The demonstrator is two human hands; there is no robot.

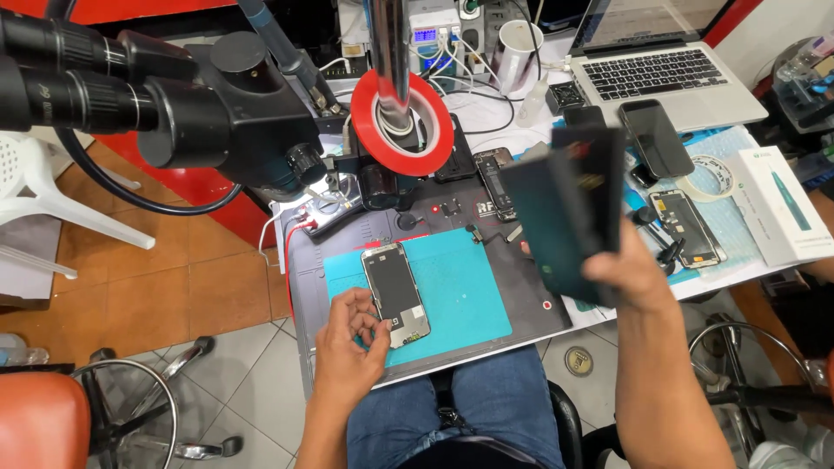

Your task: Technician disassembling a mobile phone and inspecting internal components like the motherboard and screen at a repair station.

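My left hand [347,343] rests at the near left corner of a teal work mat [460,295], its fingertips touching the lower edge of a phone display panel [395,293] that lies back side up on the mat. My right hand [627,274] is raised above the mat's right side and grips a dark flat box [565,213], which is tilted and blurred; it looks like a lid and a base held together.
A black microscope [174,95] hangs over the far left. A red tape roll [401,122] sits around a metal post. A bare phone body [495,178], another open phone [686,227], a dark phone [653,137], a laptop [660,74], a white cup [517,48] and a white box [777,204] crowd the bench.
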